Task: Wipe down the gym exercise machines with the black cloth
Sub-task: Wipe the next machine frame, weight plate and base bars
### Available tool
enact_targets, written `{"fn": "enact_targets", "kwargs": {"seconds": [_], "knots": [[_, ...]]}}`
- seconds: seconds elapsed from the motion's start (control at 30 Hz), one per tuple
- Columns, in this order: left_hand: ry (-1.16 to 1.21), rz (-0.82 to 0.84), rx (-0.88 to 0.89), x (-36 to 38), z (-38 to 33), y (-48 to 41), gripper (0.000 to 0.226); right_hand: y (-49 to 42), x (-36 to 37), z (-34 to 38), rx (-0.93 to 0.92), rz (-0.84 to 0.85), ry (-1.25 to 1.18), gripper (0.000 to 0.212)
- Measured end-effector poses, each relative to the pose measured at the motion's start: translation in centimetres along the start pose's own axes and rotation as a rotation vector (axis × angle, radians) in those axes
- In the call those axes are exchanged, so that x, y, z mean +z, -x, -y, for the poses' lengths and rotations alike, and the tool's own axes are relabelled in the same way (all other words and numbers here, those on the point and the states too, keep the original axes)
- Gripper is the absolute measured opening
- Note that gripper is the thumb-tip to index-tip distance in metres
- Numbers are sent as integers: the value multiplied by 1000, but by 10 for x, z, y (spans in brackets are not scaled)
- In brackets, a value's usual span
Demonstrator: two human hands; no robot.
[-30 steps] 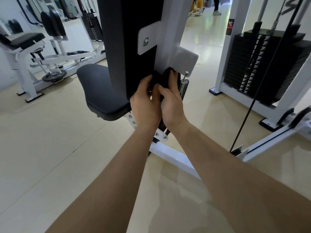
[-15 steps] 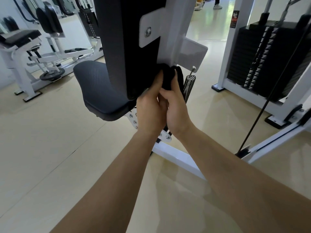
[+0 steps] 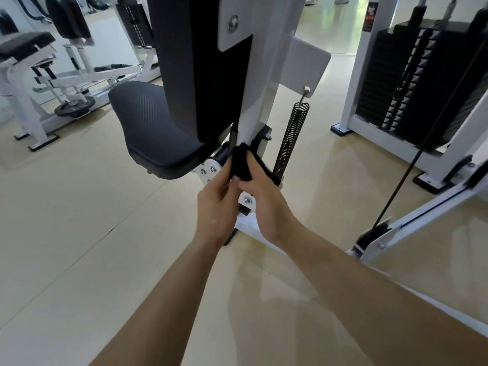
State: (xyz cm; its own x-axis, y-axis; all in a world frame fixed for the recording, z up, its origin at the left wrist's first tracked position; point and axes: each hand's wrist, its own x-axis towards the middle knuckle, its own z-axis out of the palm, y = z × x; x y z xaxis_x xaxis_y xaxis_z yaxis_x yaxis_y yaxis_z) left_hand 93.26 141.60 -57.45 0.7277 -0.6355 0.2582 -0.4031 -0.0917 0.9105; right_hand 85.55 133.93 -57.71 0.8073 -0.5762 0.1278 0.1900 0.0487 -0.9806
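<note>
The black cloth (image 3: 241,165) is bunched against the foot of the white upright post (image 3: 260,83) of the seat machine, just behind the black seat pad (image 3: 150,128). My left hand (image 3: 215,204) grips the cloth from the left, fingers curled on it. From the right, my right hand (image 3: 264,204) holds the same cloth, fingers wrapped over its right side. The black backrest (image 3: 200,62) rises above the seat. Part of the cloth is hidden behind my fingers.
A black coil spring (image 3: 290,141) hangs right of the post. A white frame with a black weight stack (image 3: 412,72) and a slanted cable (image 3: 412,165) stands at the right. Another white machine (image 3: 39,75) sits at the far left. Beige floor (image 3: 79,233) lies all around.
Both hands slid the cloth down the white post, from under the backrest to the base beside the seat bracket.
</note>
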Motion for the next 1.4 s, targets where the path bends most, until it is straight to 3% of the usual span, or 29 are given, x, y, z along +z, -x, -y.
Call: {"fn": "enact_targets", "kwargs": {"seconds": [0.1,0.27,0.4,0.6,0.8,0.9,1.1,1.23,1.4], "knots": [[115,66,-99,-2,20,15,39,10,0,-13,74,9,33,51],[232,-73,-253,8,31,22,29,19,-5,-27,88,56,-8,41],[285,-88,-347,13,34,17,42,11,-10,-32,79,1,2,41],[237,-259,-175,18,-3,-17,17,2,-16,-26,5,-72,-3,53],[260,-510,-58,48,-39,-45,29,5,-25,-12,-33,-193,37,26],[207,-555,-16,66,-40,-50,33,10,-34,-12,17,-159,67,30],[230,-665,-56,78,-38,-66,25,20,-54,-30,141,-195,152,38],[289,-647,-94,78,-32,-66,20,22,-56,-32,184,-182,148,42],[286,-620,-294,71,-25,-60,28,33,-58,-30,209,-153,206,36]]}}
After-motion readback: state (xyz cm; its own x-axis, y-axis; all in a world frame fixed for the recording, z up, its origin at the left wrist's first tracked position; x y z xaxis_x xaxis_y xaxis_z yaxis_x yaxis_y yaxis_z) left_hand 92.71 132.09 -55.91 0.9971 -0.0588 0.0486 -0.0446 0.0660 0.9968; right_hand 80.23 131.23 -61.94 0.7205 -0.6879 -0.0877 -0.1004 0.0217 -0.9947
